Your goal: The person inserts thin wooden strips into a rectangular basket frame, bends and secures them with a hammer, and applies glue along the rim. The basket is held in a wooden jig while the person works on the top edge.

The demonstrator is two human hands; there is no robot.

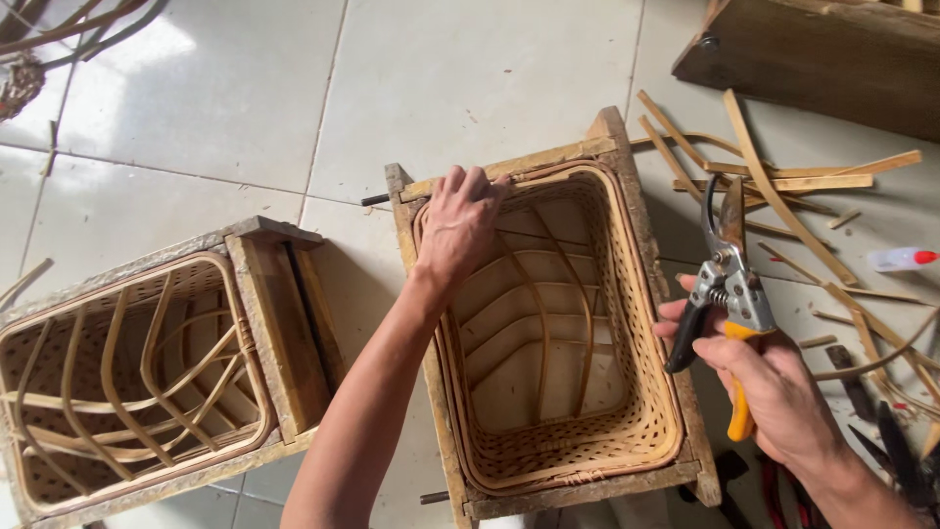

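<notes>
A woven bamboo basket (641, 421) sits inside a wooden frame mould (519, 164) on the tiled floor, with bent bamboo strips lining its inside. My left hand (458, 223) rests on the basket's far left rim, fingers curled over the edge. My right hand (774, 387) holds pruning shears (729, 284) with a yellow and a black handle, just right of the basket, blades pointing away from me.
A second woven basket in a wooden frame (137, 377) lies at the left. Several cut bamboo strips (783, 186) are scattered at the right, near a dark wooden piece (822, 54), a small white bottle with a red cap (901, 259) and tools (881, 431).
</notes>
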